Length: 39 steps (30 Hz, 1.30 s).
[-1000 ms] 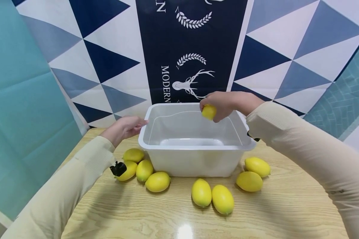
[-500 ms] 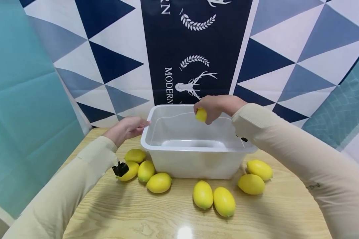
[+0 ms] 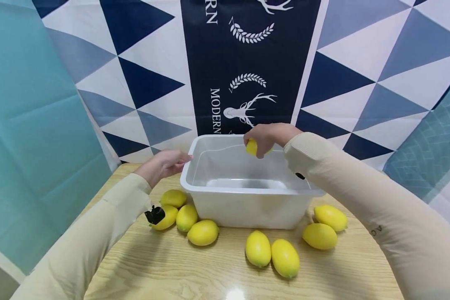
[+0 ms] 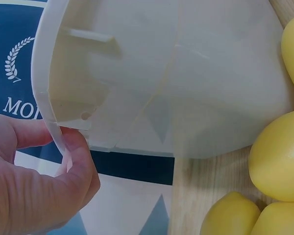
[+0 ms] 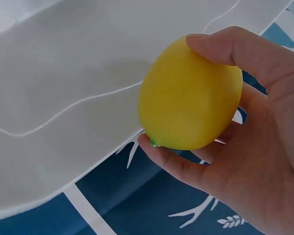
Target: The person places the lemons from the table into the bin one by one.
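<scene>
A white plastic tub (image 3: 247, 208) stands on the wooden table, and its inside shows no lemons in the head view. My left hand (image 3: 166, 163) pinches the tub's left rim between thumb and fingers; the left wrist view shows the same hand (image 4: 49, 176) gripping that rim (image 4: 43, 73). Over the tub, near its back edge, my right hand (image 3: 266, 136) holds a yellow lemon (image 3: 251, 146). Up close in the right wrist view, the lemon (image 5: 188, 98) sits between thumb and fingers, its green tip pointing down.
Several lemons (image 3: 186, 218) lie left of the tub. Two lemons (image 3: 258, 248) rest in front of it, and two more (image 3: 320, 236) are at its right. A patterned cloth (image 3: 150, 75) hangs behind the table (image 3: 195, 275).
My right hand, with the lemon, has shifted left and slightly lower over the tub. The left hand keeps its hold on the rim. The whole head view has drifted a little.
</scene>
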Tool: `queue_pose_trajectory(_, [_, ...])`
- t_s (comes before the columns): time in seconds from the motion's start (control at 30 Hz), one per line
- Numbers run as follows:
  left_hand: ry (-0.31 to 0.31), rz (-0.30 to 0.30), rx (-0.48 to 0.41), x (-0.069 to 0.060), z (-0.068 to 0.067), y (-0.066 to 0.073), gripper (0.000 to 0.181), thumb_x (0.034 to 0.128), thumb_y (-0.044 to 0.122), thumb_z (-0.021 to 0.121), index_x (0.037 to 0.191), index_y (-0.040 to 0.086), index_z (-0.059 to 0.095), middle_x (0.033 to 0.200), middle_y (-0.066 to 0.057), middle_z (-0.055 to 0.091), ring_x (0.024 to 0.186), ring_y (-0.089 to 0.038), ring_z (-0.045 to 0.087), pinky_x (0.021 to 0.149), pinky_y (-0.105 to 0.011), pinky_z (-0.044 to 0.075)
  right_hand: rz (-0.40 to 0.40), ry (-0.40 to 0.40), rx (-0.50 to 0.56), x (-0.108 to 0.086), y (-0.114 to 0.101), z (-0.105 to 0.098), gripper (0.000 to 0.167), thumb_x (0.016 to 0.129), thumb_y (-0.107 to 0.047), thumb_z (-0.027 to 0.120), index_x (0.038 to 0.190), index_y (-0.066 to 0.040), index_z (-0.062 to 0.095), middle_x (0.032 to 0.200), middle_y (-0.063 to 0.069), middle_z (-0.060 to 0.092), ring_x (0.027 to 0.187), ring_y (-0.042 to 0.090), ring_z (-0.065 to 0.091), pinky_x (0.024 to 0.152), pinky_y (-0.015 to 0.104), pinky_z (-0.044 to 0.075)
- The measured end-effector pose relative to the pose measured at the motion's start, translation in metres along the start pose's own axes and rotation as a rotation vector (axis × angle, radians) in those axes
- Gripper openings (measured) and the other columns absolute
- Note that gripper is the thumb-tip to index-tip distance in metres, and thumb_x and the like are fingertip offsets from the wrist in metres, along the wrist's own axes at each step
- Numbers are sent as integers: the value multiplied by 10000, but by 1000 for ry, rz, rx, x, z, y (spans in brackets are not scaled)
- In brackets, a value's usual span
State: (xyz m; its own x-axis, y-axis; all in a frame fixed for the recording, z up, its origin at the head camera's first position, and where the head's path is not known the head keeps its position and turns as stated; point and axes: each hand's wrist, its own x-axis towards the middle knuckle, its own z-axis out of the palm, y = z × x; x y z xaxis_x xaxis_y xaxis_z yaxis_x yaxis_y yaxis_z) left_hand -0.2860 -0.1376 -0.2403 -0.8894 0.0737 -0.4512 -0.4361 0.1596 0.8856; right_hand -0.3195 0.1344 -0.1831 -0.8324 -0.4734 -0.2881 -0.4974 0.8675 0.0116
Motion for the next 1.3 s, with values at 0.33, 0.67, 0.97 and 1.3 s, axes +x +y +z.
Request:
queue_pose_trajectory(0.33, [12, 0, -11, 2, 1, -1, 516, 961, 134, 563, 1438, 65, 381, 1416, -115, 417, 1101, -179, 535, 1044, -250, 483, -19, -37, -25, 12, 6, 11, 446, 737, -69, 713, 1163, -139, 601, 1051, 80, 600, 974, 258, 513, 808, 330, 496])
queue_pose_trajectory(0.67, [6, -7, -30, 0, 0, -1, 531, 956, 119, 567, 1443, 63, 362, 1439, -115, 397, 1121, -180, 514, 1069, -267, 466, -13, -62, 20, 16, 11, 20, 455, 757, -83, 721, 1185, -145, 578, 1086, 83, 592, 1010, 264, 504, 861, 362, 483])
queue_pose_trajectory(0.97, [12, 1, -10, -2, 2, 0, 513, 959, 130, 563, 1436, 77, 379, 1411, -106, 416, 1129, -188, 520, 1056, -267, 477, -14, -87, 30, 21, 16, 26, 449, 752, -81, 728, 1172, -127, 575, 1104, 88, 580, 1015, 263, 503, 886, 369, 501])
queue_pose_trajectory(1.3, [17, 5, -27, -1, 3, -1, 506, 957, 113, 563, 1426, 48, 386, 1304, -95, 463, 1070, -169, 544, 1054, -270, 479, 17, -170, 76, 25, 16, 39, 451, 743, -69, 712, 1167, -137, 575, 1113, 75, 558, 987, 240, 502, 764, 274, 507])
